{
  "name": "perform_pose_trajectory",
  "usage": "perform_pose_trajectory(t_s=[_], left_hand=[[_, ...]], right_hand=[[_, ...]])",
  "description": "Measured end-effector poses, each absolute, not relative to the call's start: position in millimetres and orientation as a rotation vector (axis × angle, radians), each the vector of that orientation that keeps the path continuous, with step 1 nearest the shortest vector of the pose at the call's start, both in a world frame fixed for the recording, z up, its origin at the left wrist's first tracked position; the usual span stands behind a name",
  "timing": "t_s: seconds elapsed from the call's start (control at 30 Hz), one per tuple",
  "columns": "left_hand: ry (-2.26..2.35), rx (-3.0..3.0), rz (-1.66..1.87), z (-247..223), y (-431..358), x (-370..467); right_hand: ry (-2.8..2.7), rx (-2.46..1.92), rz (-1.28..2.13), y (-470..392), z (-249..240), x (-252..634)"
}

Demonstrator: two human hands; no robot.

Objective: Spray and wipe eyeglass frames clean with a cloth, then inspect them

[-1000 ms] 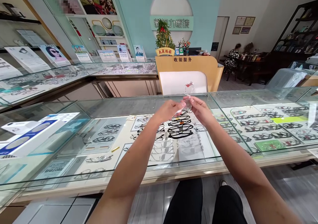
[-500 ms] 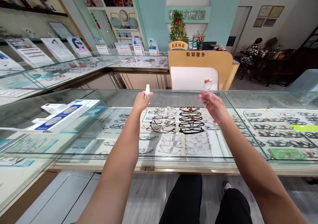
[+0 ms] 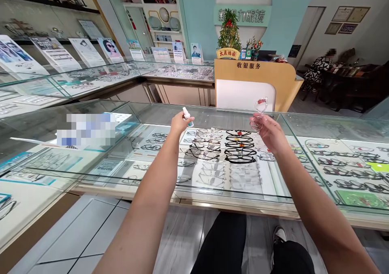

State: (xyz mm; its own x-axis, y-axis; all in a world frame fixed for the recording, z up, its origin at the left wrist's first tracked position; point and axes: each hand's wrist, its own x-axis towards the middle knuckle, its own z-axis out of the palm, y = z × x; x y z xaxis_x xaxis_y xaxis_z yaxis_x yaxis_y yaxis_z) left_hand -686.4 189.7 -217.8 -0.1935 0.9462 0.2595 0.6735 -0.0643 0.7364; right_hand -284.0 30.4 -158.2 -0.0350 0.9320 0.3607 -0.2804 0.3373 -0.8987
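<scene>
My left hand (image 3: 180,123) is closed around a small white spray bottle (image 3: 186,113), its nozzle end up and a blue-green label showing below. In my right hand (image 3: 269,130) is a pair of clear-framed glasses (image 3: 260,105), pinched by one lens side and turned upright, with a red sticker on the upper lens. Both hands are held out above the glass display counter (image 3: 209,201). Beneath its top lie a column of black-framed glasses (image 3: 240,151) and, beside it, a row of thinner-framed glasses (image 3: 206,146).
More glasses (image 3: 346,170) lie in the case section to the right. At the left another glass case (image 3: 100,79) carries several standing cards (image 3: 86,49). Beyond the counter stands a wooden cashier desk (image 3: 258,75) with a plant (image 3: 229,33). A person (image 3: 317,69) sits at the far right.
The view has shifted slightly, moving the scene rightward. The spray bottle has tilted, and its label now shows. The clear glasses stay raised in my right hand.
</scene>
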Motion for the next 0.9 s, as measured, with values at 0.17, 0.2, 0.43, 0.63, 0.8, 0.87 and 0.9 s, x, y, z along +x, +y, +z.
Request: perform_pose_trajectory(t_s=[0.17,0.2,0.43,0.63,0.8,0.87,0.9], left_hand=[[1.911,1.723,1.097,-217,189,-685],[1.913,1.722,1.090,-217,188,-684],[2.154,1.413,1.356,-188,172,-686],[1.447,1.245,2.041,-145,154,-664],[0.787,1.258,1.663,-137,116,-591],[0.695,1.290,1.508,-141,95,-563],[0.688,1.307,1.443,-143,86,-551]], right_hand=[[-1.229,-0.726,1.123,28,-157,-286],[-1.227,-0.730,1.119,28,-157,-286],[-1.205,-0.732,1.112,28,-155,-285],[-1.183,-0.687,1.133,29,-154,-286],[-1.214,-0.647,1.173,23,-152,-292],[-1.243,-0.637,1.208,20,-151,-294],[-1.263,-0.633,1.235,19,-150,-295]])
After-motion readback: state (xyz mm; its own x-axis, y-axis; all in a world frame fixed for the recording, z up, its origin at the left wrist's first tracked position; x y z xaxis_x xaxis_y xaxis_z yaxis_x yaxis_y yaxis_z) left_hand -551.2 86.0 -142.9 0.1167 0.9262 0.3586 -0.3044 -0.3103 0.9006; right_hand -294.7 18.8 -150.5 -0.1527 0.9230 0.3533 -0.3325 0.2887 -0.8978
